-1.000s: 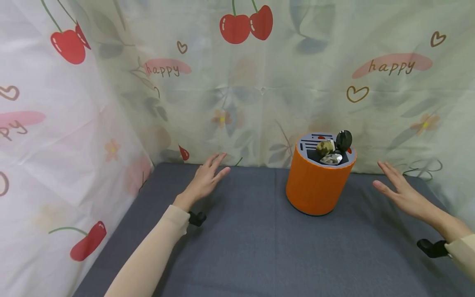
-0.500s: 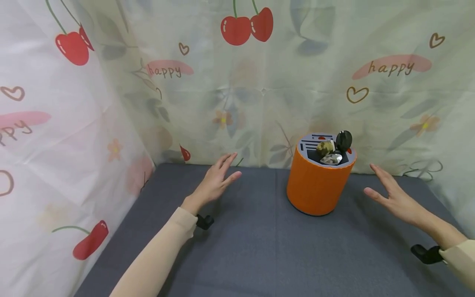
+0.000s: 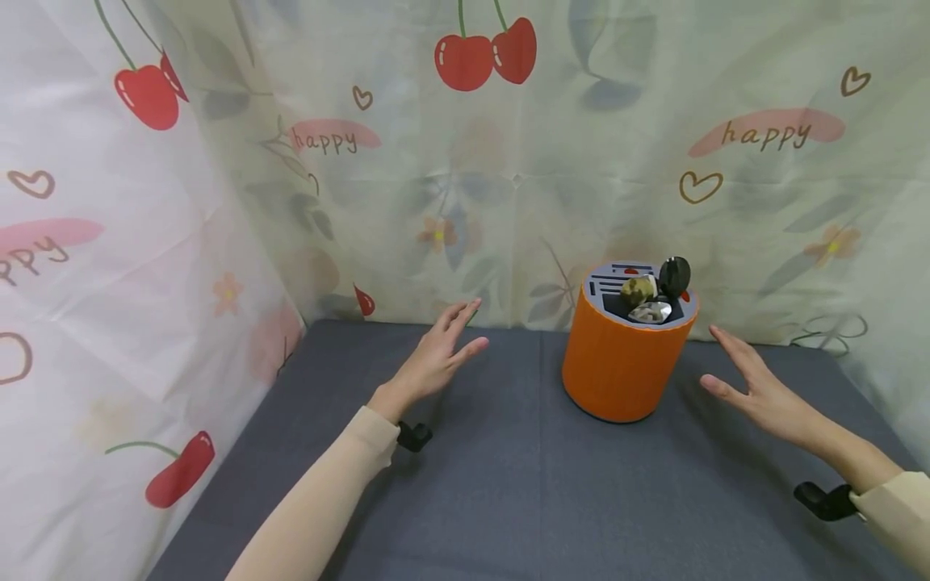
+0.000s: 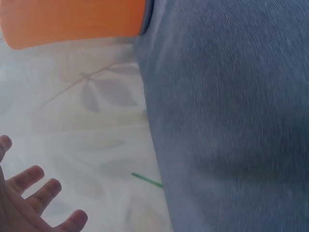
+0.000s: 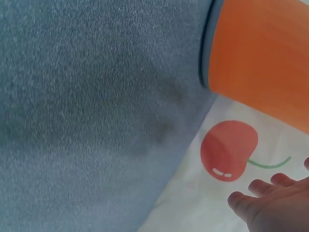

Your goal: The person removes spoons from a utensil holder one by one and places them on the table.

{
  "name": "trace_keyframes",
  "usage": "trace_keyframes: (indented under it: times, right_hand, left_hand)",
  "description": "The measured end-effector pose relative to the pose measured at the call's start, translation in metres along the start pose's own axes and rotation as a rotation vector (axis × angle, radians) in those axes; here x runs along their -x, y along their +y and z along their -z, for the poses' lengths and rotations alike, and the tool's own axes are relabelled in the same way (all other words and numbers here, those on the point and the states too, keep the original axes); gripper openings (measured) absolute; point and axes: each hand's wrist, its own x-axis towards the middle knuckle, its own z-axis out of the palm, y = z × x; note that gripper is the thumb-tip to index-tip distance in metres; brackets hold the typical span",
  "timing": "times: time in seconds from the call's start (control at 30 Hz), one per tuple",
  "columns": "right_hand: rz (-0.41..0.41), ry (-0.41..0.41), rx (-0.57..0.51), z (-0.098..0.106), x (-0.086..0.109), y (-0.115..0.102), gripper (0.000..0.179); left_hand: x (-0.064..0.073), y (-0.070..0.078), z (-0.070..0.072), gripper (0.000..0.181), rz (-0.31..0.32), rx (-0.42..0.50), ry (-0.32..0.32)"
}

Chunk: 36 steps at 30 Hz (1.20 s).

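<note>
An orange round holder (image 3: 623, 371) with a grey slotted top stands on the table, right of the middle in the head view. In its top opening sit a dark oval piece (image 3: 675, 277), a mottled green-yellow piece (image 3: 638, 290) and a shiny silvery piece (image 3: 650, 312). My left hand (image 3: 433, 355), fingers straight and thumb apart, hovers to the left of the holder, touching nothing. On the other side my right hand (image 3: 766, 395) is held with extended fingers, its fingertips nearer the holder. Both wrist views show the holder's orange side (image 4: 72, 21) beyond the hand's fingers.
A dark grey cloth (image 3: 494, 484) covers the table. Pale curtains (image 3: 508, 210) printed with cherries and leaves hang behind and at the left. Black wrist devices (image 3: 826, 501) show below both wrists.
Both hands have moved inward toward the holder, the left one rightward and the right one leftward. The holder and its contents stay in place.
</note>
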Motion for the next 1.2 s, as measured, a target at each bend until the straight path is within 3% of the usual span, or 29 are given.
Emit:
trace_keyframes:
  times: [0.3, 0.83, 1.2]
  right_hand:
    - [0.026, -0.008, -0.050, -0.009, 0.002, -0.003, 0.089]
    - [-0.044, -0.057, -0.101, -0.024, -0.003, -0.007, 0.090]
    - [-0.042, -0.056, -0.111, -0.031, -0.004, -0.005, 0.089]
  left_hand:
    - [-0.005, 0.013, -0.016, 0.073, -0.005, 0.051, -0.020]
    - [-0.014, 0.032, -0.049, 0.074, -0.025, 0.097, -0.087]
    - [-0.015, 0.037, -0.063, 0.074, -0.010, 0.157, -0.073]
